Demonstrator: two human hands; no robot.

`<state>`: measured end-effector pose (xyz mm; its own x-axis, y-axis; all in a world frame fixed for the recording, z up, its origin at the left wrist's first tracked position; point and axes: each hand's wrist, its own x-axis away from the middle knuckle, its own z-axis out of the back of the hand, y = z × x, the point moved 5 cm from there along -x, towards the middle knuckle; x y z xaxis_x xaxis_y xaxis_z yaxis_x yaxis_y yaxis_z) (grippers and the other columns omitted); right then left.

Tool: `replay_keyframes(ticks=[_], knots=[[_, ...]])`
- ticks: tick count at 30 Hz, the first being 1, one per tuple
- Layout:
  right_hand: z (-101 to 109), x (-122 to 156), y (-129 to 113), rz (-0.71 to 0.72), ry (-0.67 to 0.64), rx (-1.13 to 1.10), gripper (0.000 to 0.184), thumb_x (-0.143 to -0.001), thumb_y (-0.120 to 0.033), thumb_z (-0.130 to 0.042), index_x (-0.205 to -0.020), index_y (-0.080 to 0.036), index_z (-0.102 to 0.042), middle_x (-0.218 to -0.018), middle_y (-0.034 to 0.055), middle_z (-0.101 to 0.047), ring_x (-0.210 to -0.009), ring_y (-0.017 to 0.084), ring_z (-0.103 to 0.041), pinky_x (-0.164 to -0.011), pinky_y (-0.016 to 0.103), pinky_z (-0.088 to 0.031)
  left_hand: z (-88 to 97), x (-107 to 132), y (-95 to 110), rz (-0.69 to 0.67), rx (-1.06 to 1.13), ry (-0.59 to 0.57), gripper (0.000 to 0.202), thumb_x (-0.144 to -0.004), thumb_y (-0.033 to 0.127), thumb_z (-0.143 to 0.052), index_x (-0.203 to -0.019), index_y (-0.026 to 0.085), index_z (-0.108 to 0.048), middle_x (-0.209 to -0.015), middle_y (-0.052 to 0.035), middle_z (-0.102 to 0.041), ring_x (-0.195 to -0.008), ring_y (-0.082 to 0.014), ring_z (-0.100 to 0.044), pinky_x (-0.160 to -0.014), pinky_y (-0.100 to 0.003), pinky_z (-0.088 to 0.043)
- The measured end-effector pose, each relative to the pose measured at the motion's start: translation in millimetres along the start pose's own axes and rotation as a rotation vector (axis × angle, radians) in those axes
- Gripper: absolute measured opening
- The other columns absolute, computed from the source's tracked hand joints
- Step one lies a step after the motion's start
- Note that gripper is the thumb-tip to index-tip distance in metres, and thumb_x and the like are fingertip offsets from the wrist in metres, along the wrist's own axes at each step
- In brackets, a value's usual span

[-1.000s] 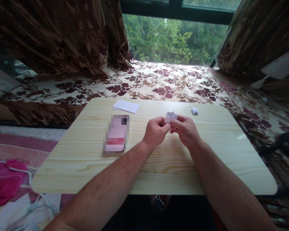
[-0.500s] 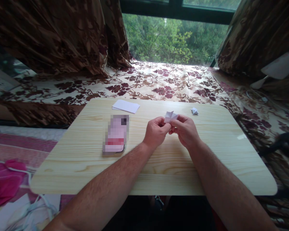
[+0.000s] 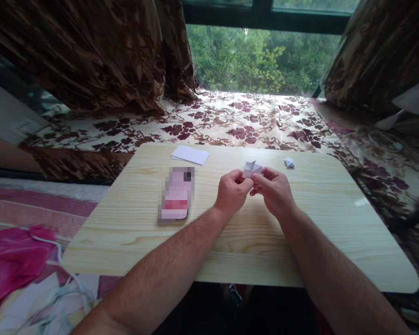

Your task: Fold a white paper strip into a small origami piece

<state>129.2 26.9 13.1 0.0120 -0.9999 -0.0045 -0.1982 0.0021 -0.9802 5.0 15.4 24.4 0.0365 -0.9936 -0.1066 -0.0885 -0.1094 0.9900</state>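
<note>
Between my hands, a little above the wooden table point(image 3: 209, 251), is a small piece of folded white paper point(image 3: 252, 169) with pointed flaps standing up. My left hand point(image 3: 233, 190) pinches its left side between thumb and fingers. On the other side my right hand point(image 3: 275, 190) grips it the same way, and the two thumbs nearly meet at its lower edge. The fingers hide the lower part of the paper. Another small folded paper shape point(image 3: 289, 163) sits on the table, beyond my right hand and to its right.
A stack of white paper sheets point(image 3: 190, 155) lies near the table's far edge. Closer and to the left is a pink phone point(image 3: 176, 193), blurred out. Flowered cloth point(image 3: 244, 116) covers the ledge behind; a white lamp point(image 3: 415, 97) stands at right. Pink fabric point(image 3: 17, 260) lies at lower left.
The whole view has shifted slightly, so everything appears a little farther right. Both hands keep their hold on the folded paper, whose upright flap now looks slightly narrower.
</note>
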Motion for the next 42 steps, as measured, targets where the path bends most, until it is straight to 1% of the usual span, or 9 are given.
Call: replay_keyframes(ticks=[6,12,17,25,27,31,36,39,42], knots=[[0,-2,-1,0.005,-0.038,0.049,0.011,-0.072,-0.022,-0.070,-0.068,-0.018,-0.061,-0.056,-0.0049,-0.057,-0.048,0.008,-0.052,-0.049,0.023,-0.052,2.0,-2,-4,0.012,-0.007,-0.003,0.012,-0.074,0.019,-0.062,-0.062,0.017,-0.059,-0.054,0.0038,-0.055,-0.051,-0.0092,-0.048,-0.051,-0.022,-0.039],[-3,-2,-2,-0.001,-0.129,0.178,0.015,-0.076,-0.030,-0.070,-0.072,-0.016,-0.064,-0.058,-0.0020,-0.062,-0.050,0.010,-0.057,-0.050,0.023,-0.051,8.2,-9,-12,0.016,0.032,0.001,0.018,-0.077,0.035,-0.069,-0.079,0.017,-0.064,-0.065,0.0020,-0.060,-0.056,-0.0107,-0.052,-0.053,-0.023,-0.044],[-7,-1,-5,0.028,-0.167,0.228,0.012,-0.076,-0.028,-0.068,-0.073,-0.016,-0.067,-0.062,-0.0016,-0.065,-0.050,0.009,-0.055,-0.049,0.022,-0.049,11.5,-12,-14,-0.001,-0.009,0.023,0.025,-0.075,0.037,-0.074,-0.068,0.016,-0.062,-0.061,0.0022,-0.058,-0.054,-0.0093,-0.049,-0.050,-0.022,-0.038],[-6,0,-3,0.017,-0.155,0.159,0.007,-0.069,-0.018,-0.068,-0.075,-0.016,-0.065,-0.067,-0.0013,-0.067,-0.057,0.011,-0.057,-0.054,0.024,-0.052,9.8,-13,-16,0.019,0.068,0.036,0.025,-0.077,0.038,-0.074,-0.074,0.015,-0.065,-0.064,0.0011,-0.061,-0.054,-0.0089,-0.050,-0.052,-0.022,-0.041],[-5,0,-2,0.009,-0.153,0.150,0.007,-0.070,-0.020,-0.070,-0.072,-0.016,-0.064,-0.064,-0.0018,-0.065,-0.056,0.011,-0.056,-0.053,0.024,-0.051,10.2,-14,-18,0.017,0.094,0.035,0.026,-0.078,0.039,-0.073,-0.075,0.015,-0.065,-0.064,0.0009,-0.061,-0.054,-0.0089,-0.051,-0.052,-0.022,-0.042],[-4,0,0,-0.007,-0.150,0.161,0.016,-0.073,-0.028,-0.073,-0.069,-0.017,-0.062,-0.059,-0.0023,-0.061,-0.053,0.011,-0.054,-0.051,0.025,-0.049,12.0,-16,-21,0.020,0.130,0.040,0.027,-0.077,0.041,-0.075,-0.075,0.015,-0.066,-0.064,0.0006,-0.062,-0.053,-0.0090,-0.051,-0.052,-0.022,-0.042],[-1,-2,-1,0.053,-0.143,0.264,0.020,-0.077,-0.033,-0.073,-0.071,-0.016,-0.064,-0.058,-0.0009,-0.062,-0.050,0.010,-0.053,-0.051,0.025,-0.045,11.1,-16,-19,0.020,0.124,0.032,0.026,-0.074,0.039,-0.078,-0.075,0.015,-0.067,-0.063,0.0002,-0.063,-0.052,-0.0083,-0.051,-0.051,-0.021,-0.040],[0,-3,-1,0.097,-0.142,0.269,0.021,-0.079,-0.034,-0.072,-0.072,-0.016,-0.064,-0.058,-0.0007,-0.062,-0.051,0.010,-0.052,-0.052,0.025,-0.044,10.0,-15,-17,0.003,0.123,0.026,0.026,-0.076,0.039,-0.076,-0.078,0.014,-0.067,-0.067,-0.0004,-0.064,-0.054,-0.0089,-0.052,-0.051,-0.022,-0.042],[1,-4,-1,0.127,-0.115,0.248,0.022,-0.080,-0.035,-0.072,-0.073,-0.016,-0.065,-0.059,-0.0005,-0.061,-0.052,0.011,-0.053,-0.052,0.026,-0.044,10.9,-15,-17,-0.037,0.101,0.043,0.023,-0.078,0.037,-0.074,-0.081,0.016,-0.067,-0.066,0.0013,-0.061,-0.055,-0.0099,-0.052,-0.052,-0.023,-0.043]])
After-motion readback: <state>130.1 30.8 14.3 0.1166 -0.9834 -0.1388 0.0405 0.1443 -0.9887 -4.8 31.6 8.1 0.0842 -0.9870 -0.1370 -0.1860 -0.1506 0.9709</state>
